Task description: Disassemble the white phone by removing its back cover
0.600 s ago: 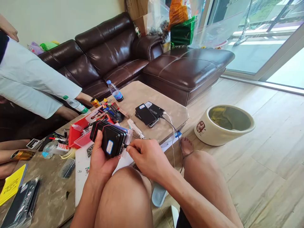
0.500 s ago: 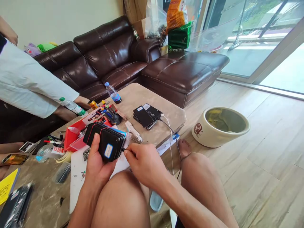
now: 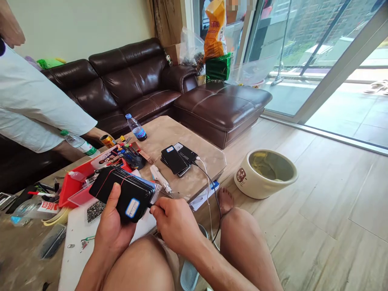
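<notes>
My left hand (image 3: 113,226) is wrapped round a stack of black smartphones (image 3: 119,190) bound with red rubber bands, its thumb lying on the top one. A blue-edged white label (image 3: 132,207) sits on the top phone's near end. At the stack's right end, my right hand (image 3: 176,222) pinches a black charging cable's plug (image 3: 150,205) against a phone edge. Whether the plug is fully seated I cannot tell. A black cable (image 3: 215,202) and a white cable (image 3: 209,190) run from a black power bank (image 3: 186,152) on the table, where another phone (image 3: 175,159) lies partly over it.
On the table (image 3: 206,141) are a white electric screwdriver (image 3: 160,178), a red parts bin (image 3: 69,190), a blue-capped bottle (image 3: 136,127) and a white mat (image 3: 72,254). A cream tub (image 3: 242,184) stands on the floor. Another person in white shorts (image 3: 39,93) stands at left by the brown sofa (image 3: 130,76).
The view has swung slightly right and up, so things sit lower and further left. Both hands keep their hold on the phone stack and the cable plug.
</notes>
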A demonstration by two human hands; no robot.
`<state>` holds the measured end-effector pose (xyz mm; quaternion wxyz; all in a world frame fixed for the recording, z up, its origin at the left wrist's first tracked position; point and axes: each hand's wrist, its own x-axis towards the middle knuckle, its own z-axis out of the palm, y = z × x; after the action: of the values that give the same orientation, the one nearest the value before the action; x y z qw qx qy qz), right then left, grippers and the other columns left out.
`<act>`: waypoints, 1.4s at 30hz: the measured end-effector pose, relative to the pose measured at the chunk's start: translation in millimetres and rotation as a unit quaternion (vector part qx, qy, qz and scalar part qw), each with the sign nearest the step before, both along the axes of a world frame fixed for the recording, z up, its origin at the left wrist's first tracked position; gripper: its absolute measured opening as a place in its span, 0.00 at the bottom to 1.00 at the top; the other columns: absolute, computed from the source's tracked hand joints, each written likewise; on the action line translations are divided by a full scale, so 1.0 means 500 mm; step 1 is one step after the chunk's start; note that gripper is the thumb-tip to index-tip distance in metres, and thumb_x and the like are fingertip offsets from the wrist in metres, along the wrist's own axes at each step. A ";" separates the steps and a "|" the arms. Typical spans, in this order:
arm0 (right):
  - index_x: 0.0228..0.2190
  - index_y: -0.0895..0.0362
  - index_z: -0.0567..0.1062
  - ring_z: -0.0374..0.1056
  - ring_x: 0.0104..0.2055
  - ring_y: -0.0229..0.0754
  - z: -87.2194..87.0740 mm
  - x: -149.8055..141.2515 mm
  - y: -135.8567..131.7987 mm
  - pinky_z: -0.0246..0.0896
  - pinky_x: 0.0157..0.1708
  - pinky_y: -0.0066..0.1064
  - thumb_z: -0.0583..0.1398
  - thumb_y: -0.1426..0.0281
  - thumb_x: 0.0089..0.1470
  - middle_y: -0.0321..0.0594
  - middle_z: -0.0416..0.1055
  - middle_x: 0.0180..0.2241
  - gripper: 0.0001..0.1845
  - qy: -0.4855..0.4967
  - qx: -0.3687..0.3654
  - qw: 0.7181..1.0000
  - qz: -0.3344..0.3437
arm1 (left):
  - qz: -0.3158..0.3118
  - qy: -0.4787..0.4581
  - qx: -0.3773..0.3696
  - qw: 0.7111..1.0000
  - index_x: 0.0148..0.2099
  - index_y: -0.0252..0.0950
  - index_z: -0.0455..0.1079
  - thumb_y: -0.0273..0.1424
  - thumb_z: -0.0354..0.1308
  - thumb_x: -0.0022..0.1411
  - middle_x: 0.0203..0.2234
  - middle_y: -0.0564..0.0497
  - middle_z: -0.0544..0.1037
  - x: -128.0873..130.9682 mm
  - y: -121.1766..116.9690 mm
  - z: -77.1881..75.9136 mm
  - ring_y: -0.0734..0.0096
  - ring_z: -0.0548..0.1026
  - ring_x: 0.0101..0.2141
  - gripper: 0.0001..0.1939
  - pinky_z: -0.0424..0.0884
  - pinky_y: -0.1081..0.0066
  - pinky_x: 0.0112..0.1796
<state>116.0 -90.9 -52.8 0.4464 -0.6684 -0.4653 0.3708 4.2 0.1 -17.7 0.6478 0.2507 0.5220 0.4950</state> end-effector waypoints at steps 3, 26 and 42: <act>0.24 0.55 0.74 0.60 0.21 0.34 -0.002 0.001 0.000 0.39 0.26 0.31 0.58 0.69 0.62 0.33 0.71 0.19 0.14 0.012 -0.001 1.000 -0.001 | -0.002 0.005 0.003 1.000 0.49 0.36 0.80 0.34 0.55 0.74 0.35 0.51 0.85 0.000 0.002 -0.007 0.71 0.82 0.31 0.13 0.83 0.70 0.38; 0.23 0.55 0.74 0.59 0.22 0.34 0.019 0.027 -0.020 0.42 0.27 0.31 0.58 0.69 0.62 0.32 0.69 0.19 0.16 0.018 -0.017 1.000 0.008 | 0.043 -0.024 -0.029 0.998 0.49 0.40 0.78 0.38 0.55 0.74 0.33 0.53 0.86 -0.027 0.026 -0.004 0.66 0.84 0.31 0.12 0.84 0.63 0.36; 0.20 0.57 0.68 0.51 0.23 0.32 0.017 0.007 -0.010 0.38 0.25 0.31 0.60 0.68 0.61 0.28 0.60 0.17 0.17 0.003 0.037 0.999 0.008 | -0.010 -0.010 -0.077 0.997 0.47 0.38 0.78 0.39 0.57 0.73 0.28 0.52 0.84 -0.018 0.008 0.014 0.67 0.82 0.24 0.12 0.80 0.69 0.28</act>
<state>119.4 -96.1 -44.3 0.4692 -0.6468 -0.4827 0.3586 -4.7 4.2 -10.8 0.6755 0.2002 0.5495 0.4491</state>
